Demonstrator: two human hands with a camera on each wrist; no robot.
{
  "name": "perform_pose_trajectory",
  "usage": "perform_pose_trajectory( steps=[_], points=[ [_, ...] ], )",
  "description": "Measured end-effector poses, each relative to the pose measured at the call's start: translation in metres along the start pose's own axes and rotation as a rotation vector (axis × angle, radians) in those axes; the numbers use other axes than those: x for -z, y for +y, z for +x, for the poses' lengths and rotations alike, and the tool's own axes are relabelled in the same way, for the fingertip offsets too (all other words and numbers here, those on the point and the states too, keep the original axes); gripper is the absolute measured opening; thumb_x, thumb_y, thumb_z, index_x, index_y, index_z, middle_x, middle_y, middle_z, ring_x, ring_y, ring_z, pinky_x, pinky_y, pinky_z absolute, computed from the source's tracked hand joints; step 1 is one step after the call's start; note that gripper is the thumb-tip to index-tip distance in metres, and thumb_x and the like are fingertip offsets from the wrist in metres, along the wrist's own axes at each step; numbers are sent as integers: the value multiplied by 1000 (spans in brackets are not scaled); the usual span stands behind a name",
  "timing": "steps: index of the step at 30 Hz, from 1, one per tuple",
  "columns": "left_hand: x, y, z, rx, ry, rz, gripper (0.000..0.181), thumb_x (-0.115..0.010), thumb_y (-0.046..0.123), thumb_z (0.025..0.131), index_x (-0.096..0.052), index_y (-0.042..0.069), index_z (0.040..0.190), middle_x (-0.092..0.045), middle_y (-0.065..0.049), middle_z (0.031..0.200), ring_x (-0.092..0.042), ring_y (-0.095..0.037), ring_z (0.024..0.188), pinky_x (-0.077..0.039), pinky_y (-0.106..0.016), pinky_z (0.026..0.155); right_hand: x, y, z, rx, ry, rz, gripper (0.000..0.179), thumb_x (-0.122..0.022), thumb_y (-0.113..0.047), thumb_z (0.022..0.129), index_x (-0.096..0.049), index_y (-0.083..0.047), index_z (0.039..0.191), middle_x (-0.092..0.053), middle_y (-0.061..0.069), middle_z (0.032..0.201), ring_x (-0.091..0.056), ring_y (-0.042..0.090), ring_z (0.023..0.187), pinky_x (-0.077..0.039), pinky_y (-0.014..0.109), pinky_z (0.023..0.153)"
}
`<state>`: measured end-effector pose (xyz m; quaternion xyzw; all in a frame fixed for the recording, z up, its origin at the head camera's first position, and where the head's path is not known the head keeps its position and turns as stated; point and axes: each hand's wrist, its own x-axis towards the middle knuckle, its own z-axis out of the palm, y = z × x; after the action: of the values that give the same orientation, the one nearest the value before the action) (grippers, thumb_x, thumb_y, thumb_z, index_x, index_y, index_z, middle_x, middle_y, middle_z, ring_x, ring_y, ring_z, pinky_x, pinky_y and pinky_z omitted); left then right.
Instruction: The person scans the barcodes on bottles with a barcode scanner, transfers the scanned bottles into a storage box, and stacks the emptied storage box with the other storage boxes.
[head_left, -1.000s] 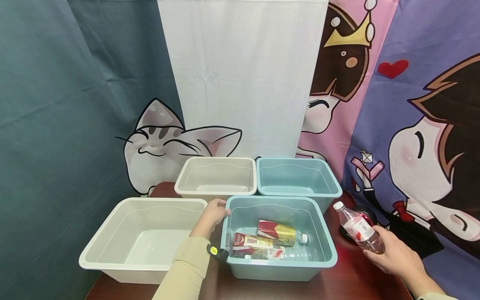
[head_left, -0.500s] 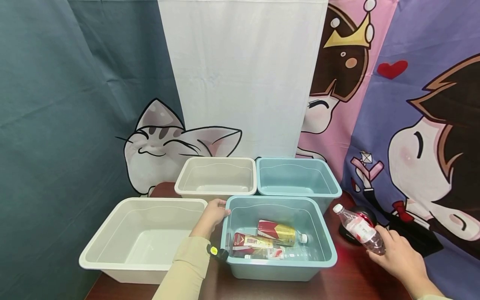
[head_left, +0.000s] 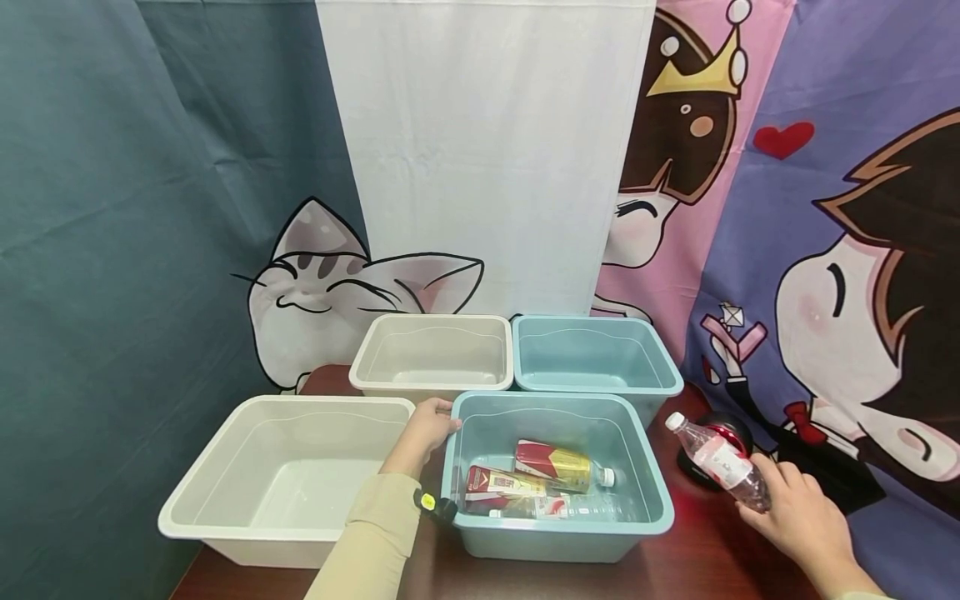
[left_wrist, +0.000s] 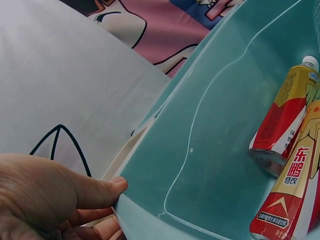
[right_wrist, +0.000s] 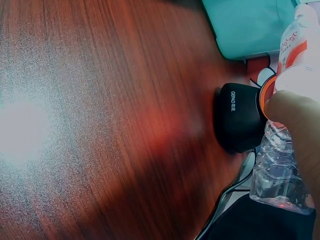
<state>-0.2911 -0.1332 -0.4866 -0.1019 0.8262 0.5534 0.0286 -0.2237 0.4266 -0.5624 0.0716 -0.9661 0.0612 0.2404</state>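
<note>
My left hand (head_left: pixel 427 432) pinches the rim at the back left corner of the front blue bin (head_left: pixel 570 542), thumb on the inner side in the left wrist view. In that bin lie a red-and-yellow drink bottle (head_left: pixel 573 471), another red-and-yellow labelled bottle (left_wrist: pixel 290 185) and a clear bottle (head_left: pixel 600 507). My right hand (head_left: pixel 806 512) grips a clear plastic bottle (head_left: pixel 722 462) by its base end, its white cap tilted up and left. The bottle is above a black scanner-like device (right_wrist: pixel 240 117) with an orange-red ring, part of which the bottle and hand hide.
A front cream bin (head_left: pixel 285 550) stands left of the front blue one. Behind them are a rear cream bin (head_left: pixel 431 386) and a rear blue bin (head_left: pixel 600 389). A black cable (right_wrist: pixel 220 200) runs beside the device on the brown table (right_wrist: pixel 125 100). Printed curtains hang behind.
The bottle in my right hand has turned slightly and its cap end has dropped a little. A red glow now shows on the table by the device. My left hand stays put.
</note>
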Motion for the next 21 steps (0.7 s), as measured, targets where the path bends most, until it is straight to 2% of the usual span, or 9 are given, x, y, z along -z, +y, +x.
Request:
perform_pose_trajectory(
  steps=[10,21],
  points=[
    [1,2,-2,7,1,-6,39,-69,2,91,-58,-8,127,-69,-22,112,-68,-36,104,-59,-46,87,-1,-2,2,2,6,9,83,-90,-37,58,-51,-13,127,-55,19,98,-54,46,78,-42,59,44],
    [0,1,-2,3,0,-5,40,-68,2,91,-57,-8,128,-69,-21,110,-69,-34,101,-60,-46,85,4,-10,6,-9,-54,63,82,-90,-38,60,-52,-14,129,-57,18,105,-55,42,85,-46,59,48]
  ],
)
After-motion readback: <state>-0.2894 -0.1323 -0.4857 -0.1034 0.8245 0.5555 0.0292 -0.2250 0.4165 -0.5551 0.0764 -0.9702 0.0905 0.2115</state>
